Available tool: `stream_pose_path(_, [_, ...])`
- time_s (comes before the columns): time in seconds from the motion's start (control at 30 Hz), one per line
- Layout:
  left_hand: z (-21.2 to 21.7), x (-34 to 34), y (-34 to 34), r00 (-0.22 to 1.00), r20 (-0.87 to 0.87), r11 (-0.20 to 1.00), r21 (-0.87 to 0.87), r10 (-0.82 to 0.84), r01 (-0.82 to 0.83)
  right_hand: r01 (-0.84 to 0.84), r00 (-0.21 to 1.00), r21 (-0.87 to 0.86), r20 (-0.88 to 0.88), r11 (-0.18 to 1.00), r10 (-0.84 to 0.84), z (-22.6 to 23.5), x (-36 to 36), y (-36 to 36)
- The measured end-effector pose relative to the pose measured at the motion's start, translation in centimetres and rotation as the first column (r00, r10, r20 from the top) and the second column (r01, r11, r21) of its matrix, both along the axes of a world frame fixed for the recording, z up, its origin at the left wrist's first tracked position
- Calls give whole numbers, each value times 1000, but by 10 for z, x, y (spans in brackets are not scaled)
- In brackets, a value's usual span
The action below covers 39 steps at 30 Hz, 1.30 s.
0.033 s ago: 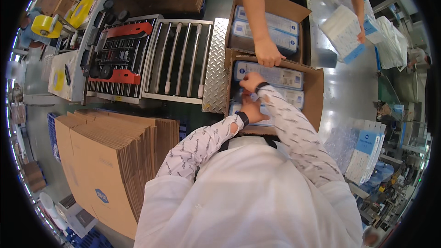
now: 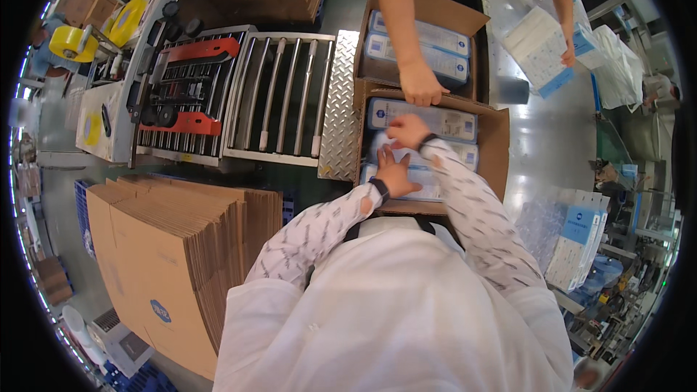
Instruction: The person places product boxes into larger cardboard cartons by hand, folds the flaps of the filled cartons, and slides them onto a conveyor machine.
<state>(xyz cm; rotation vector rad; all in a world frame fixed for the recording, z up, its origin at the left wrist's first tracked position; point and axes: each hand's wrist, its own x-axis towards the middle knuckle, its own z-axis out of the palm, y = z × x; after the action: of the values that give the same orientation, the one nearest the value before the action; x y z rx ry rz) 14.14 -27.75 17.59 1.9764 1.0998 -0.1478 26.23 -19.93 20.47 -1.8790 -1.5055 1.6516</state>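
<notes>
In front of me stands an uncovered cardboard carton [image 2: 495, 156] holding blue-and-white packs laid side by side. My left hand [image 2: 394, 176] rests on the nearest pack [image 2: 430, 187], fingers apart and thumb out to the right. Over the left end of the middle pack [image 2: 466, 154] is my right hand [image 2: 410, 132], its fingers bent together. Below its fingertips is a pale blur, so what they pinch cannot be made out. The far pack [image 2: 454, 124] lies just beyond. A co-worker's closed hand [image 2: 421, 87] is at the carton's far edge.
Beyond, a second carton [image 2: 479, 23] holds similar packs. The co-worker's other hand touches a white-and-blue pack [image 2: 536, 47] on the metal table [image 2: 534, 167]. At left are a roller conveyor [image 2: 279, 94], a taping machine [image 2: 192, 87] and stacked flat cartons [image 2: 160, 261].
My right hand has shifted slightly right and away from my left hand. A pale blur now shows between them. The left hand's fingers have spread a little.
</notes>
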Motion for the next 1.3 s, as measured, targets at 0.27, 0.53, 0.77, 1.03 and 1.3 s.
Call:
stream_pose_path(0.27, [115, -134, 6, 944, 318, 980, 140, 92, -143, 484, 853, 280, 59, 829, -518, -18, 277, -179])
stream_pose_path(0.53, [18, -9, 89, 902, -250, 929, -206, -353, 307, 296, 953, 299, -26, 907, -302, 10, 189, -48])
stream_pose_path(0.77, [20, -39, 45, 987, -54, 912, 377, -153, 162, 720, 615, 115, -565, 685, -551, -85, 193, -37])
stream_pose_path(1.03, [14, -121, -6, 987, -28, 683, 725, 156, -87, 691, 237, -519, -495, 504, -836, -95, 71, -148])
stream_pose_path(1.3, [-42, -237, 162, 947, 13, 731, 633, 322, -257, 393, 149, -745, -526, 538, -837, -145, -156, 4])
